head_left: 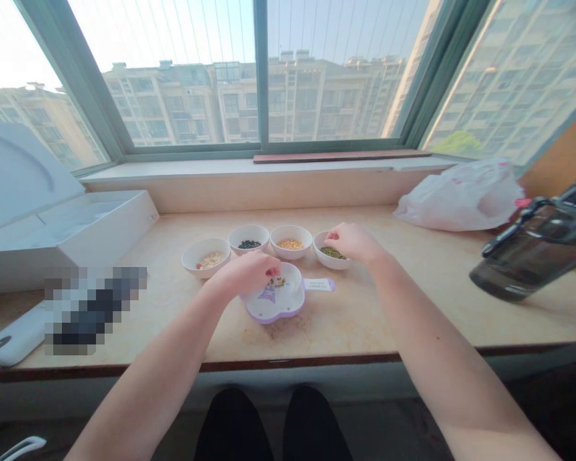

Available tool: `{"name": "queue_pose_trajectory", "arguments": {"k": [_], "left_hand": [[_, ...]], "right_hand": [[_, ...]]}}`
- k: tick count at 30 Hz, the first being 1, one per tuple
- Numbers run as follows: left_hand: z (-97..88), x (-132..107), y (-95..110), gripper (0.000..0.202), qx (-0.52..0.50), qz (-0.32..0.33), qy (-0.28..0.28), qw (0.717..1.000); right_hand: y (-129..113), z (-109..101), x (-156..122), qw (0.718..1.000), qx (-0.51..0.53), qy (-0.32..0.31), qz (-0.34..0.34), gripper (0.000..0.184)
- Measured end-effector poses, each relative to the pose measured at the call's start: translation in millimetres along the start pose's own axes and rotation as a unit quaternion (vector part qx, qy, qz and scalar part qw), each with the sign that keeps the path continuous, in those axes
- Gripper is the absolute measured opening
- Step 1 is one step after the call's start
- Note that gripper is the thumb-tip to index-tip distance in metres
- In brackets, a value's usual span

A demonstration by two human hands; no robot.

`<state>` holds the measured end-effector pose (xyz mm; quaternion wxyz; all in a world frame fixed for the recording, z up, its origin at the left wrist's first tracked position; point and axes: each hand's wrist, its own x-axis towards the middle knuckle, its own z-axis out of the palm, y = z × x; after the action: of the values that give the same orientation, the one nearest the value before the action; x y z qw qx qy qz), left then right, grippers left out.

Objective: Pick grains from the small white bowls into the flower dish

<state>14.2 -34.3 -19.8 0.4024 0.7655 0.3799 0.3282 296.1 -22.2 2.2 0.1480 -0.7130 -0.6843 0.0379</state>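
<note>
My left hand (pixel 253 272) hangs over a white plate (pixel 288 306) with a purple rim, a cartoon figure and a short handle. Its fingers are pinched together; what is between them is hidden. A small pile of mixed beans (pixel 279 282) lies on the plate under these fingertips. At the rightmost white bowl (pixel 338 262), my right hand (pixel 354 242) reaches over the rim with thumb and fingers drawn together. Small green beans (pixel 333 252) fill that bowl's bottom; anything pinched there is too small to make out.
Three more white bowls stand in a row: one with yellow kernels (pixel 290 244), one with black beans (pixel 249 244), one with pale pieces (pixel 211 259). An open white box (pixel 110 221) sits left; a plastic bag (pixel 456 195) and dark bottle (pixel 523 256) stand right.
</note>
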Motion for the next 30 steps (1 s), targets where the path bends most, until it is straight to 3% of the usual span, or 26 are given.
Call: {"name": "queue_pose_trajectory", "arguments": {"k": [3,8,14,19,22,25,30], "left_hand": [[2.2,-0.1,6.2,0.017,0.129,0.033,-0.077,0.988],[6.9,0.9,10.9,0.020,0.137,0.075,-0.067,0.986],[14.4,2.0,7.9,0.020,0.202,0.080,-0.079,0.973],[8.2,2.2,6.9,0.017,0.192,0.068,-0.075,0.976],[1.4,1.9,11.6,0.015,0.144,0.078,-0.065,0.984],[-1.4,2.1,19.8,0.013,0.028,0.082,-0.042,0.995],[3.1,5.4,29.7,0.028,-0.164,0.062,0.063,0.983]], "right_hand": [[3.9,-0.2,0.2,1.000,-0.003,-0.012,0.024,0.013],[0.1,-1.2,-1.2,1.000,0.006,-0.001,0.021,0.019],[-5.4,-3.1,-5.0,1.000,0.016,-0.004,0.019,0.023],[-8.6,-2.3,-6.4,0.999,0.036,0.028,-0.008,0.023],[-14.6,-1.0,-7.3,0.995,0.064,0.064,-0.032,0.023],[-24.5,0.5,-9.5,0.984,0.119,0.116,-0.068,0.022],[-40.0,4.1,-19.0,0.950,0.220,0.156,-0.160,0.024]]}}
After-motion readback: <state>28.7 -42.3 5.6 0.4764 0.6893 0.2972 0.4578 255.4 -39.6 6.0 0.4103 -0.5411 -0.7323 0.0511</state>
